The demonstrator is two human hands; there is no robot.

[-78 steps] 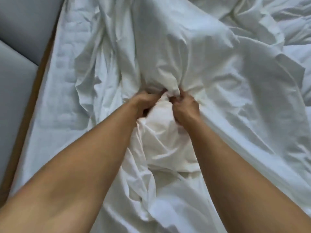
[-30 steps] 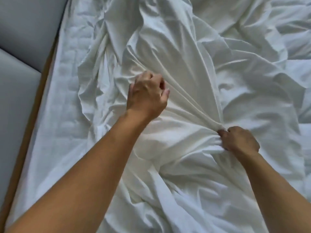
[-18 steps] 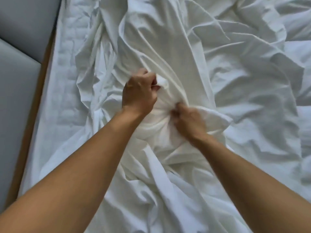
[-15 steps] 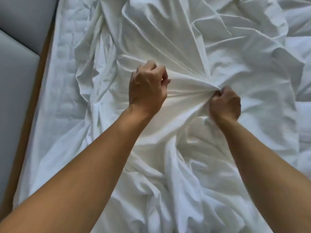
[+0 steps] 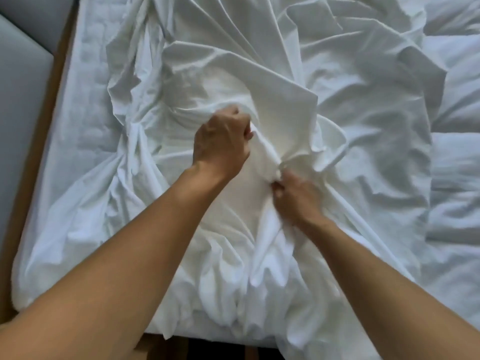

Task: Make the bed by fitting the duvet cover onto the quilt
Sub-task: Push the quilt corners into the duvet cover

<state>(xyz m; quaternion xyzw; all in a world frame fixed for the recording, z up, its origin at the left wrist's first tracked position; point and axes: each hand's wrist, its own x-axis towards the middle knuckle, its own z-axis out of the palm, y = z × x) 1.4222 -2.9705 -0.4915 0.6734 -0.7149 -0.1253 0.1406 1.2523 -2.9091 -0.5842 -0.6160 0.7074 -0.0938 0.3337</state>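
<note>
The left hand (image 5: 220, 144) is a curled fist bunched into the white duvet cover (image 5: 259, 74) near the middle of the bed, its knuckles turned up and a fold of cloth caught under the fingers. Just beside it, lower and to the right, the right hand (image 5: 296, 198) pinches a gathered ridge of the same cloth between thumb and curled fingers. The two hands are close but not touching, and creases fan out from both grips across the fabric.

The duvet cover acts as the one container here: it lies rumpled over the middle of the bed, with a flap-like folded edge standing up just beyond the right hand. A thicker, slightly creamier mass shows under the cloth between the hands, which may be the quilt inside, though it cannot be told for certain. More puffy white bedding (image 5: 457, 152) lies at the right edge.

Along the left side the quilted white mattress cover (image 5: 83, 105) is bare, its stitched pattern visible. Beyond it runs a narrow wooden bed frame (image 5: 55, 94), and past that a grey padded panel (image 5: 20, 87). At the bottom edge the mattress ends over dark wood slats (image 5: 197, 350).
</note>
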